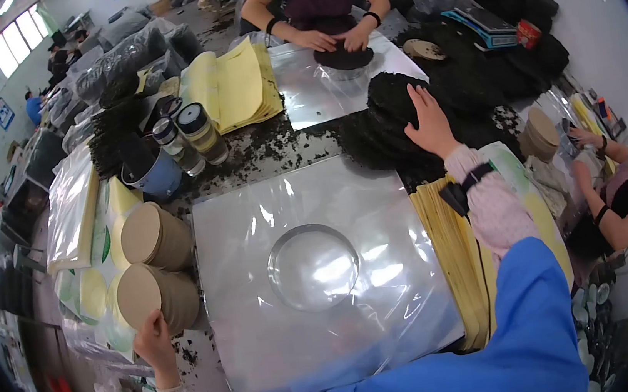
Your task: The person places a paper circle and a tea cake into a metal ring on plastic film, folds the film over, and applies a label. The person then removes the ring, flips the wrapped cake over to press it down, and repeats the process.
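My left hand (153, 344) is at the near stack of round brown cardboard discs (139, 295), its fingers closed at the lower edge of the top disc. My right hand (430, 121) reaches forward with fingers stretched out and spread, over or touching a pile of dark, round seaweed-like sheets (395, 95). Between my hands lies a shiny clear plastic sheet (248, 335) on a silvery surface. A clear round ring (271, 259) sits in its middle.
A second stack of discs (149, 234) stands behind the first. Lidded jars (202, 135), a blue cup (153, 179), yellow paper (244, 88) and dark crumbs surround the sheet. Yellow packets (448, 250) lie right. Across the table a person (324, 9) presses a dark disc; another person (624, 199) works at right.
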A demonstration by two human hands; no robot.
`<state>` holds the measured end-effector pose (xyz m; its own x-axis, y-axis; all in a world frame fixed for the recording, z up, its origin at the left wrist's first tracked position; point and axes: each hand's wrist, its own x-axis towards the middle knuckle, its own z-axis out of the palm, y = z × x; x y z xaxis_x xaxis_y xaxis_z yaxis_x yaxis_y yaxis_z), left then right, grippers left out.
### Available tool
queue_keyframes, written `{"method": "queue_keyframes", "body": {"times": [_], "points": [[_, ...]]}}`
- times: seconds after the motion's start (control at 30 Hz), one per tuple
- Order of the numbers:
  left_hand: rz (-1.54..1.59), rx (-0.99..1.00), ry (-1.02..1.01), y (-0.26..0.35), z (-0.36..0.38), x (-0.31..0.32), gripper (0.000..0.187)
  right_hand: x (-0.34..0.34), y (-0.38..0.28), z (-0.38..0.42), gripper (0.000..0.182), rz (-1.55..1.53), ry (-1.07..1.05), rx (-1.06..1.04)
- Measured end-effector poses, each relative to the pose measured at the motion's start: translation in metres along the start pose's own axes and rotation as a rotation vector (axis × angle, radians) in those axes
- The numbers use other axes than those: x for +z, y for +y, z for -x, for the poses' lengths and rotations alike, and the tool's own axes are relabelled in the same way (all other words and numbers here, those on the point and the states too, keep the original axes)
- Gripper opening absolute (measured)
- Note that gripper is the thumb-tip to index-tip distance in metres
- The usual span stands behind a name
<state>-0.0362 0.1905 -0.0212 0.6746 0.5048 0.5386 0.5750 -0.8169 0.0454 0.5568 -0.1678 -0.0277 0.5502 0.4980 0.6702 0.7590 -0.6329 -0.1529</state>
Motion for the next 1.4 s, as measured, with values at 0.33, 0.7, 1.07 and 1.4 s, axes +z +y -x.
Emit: {"method": "queue_keyframes", "body": {"times": [0.33, 0.7, 1.07, 1.4], "points": [[0.691, 0.716, -0.074, 0.218, -0.021, 0.029, 0.021, 0.017, 0.008, -0.012, 0.045, 0.028, -0.237, 0.284], [0.845, 0.462, -0.147, 0.221, 0.002, 0.042, 0.025, -0.052, -0.091, -0.002, 0.027, -0.276, 0.247, -0.11], [0.401, 0.282, -0.637, 0.22, -0.058, 0.061, 0.095, -0.087, -0.249, 0.117, 0.072, -0.479, -0.573, -0.331], [0.201, 0.564, -0.792, 0.232, -0.061, 0.128, 0.106, 0.026, -0.256, 0.15, 0.042, -0.158, -0.796, -0.251]]}}
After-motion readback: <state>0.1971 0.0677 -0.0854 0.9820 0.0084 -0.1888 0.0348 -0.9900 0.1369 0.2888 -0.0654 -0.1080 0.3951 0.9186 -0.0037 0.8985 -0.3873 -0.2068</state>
